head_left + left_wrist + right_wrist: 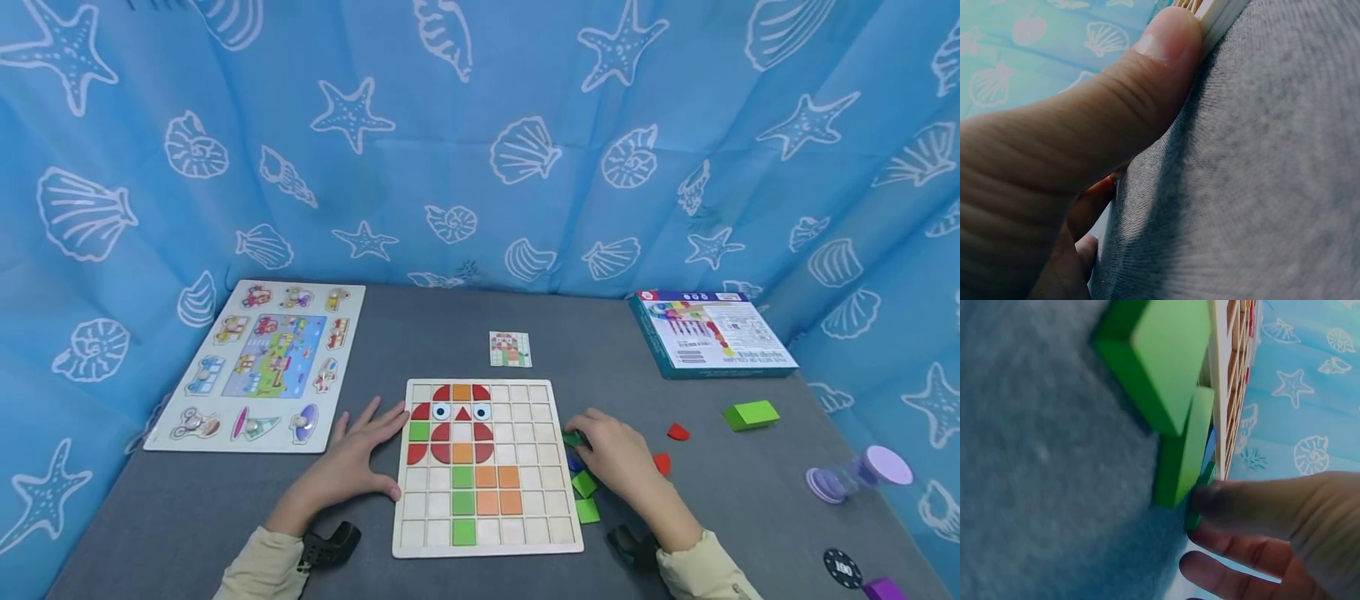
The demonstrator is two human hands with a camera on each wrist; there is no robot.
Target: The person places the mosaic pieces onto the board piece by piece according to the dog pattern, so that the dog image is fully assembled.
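A wooden grid board [525, 533] lies in the middle of the table, with red, orange, green and eye-patterned tiles in some of its squares. My left hand [352, 467] rests against the board's left edge with fingers spread; its thumb [1154, 69] presses the rim in the left wrist view. Beside the right edge, my right hand [618, 458] pinches a dark green tile [1194, 515] between thumb and finger. Near it lie a blue tile [575, 461] and light green tiles [587, 510], one of which overlaps another green tile [1179, 465] in the right wrist view.
Behind the board lies a small pattern card [510, 349]. A picture peg puzzle [225, 354] sits left and a flat box [712, 333] back right. Red pieces [678, 432], a green block [752, 415], a clear-and-purple object [858, 475] and a black chip [842, 567] lie at right.
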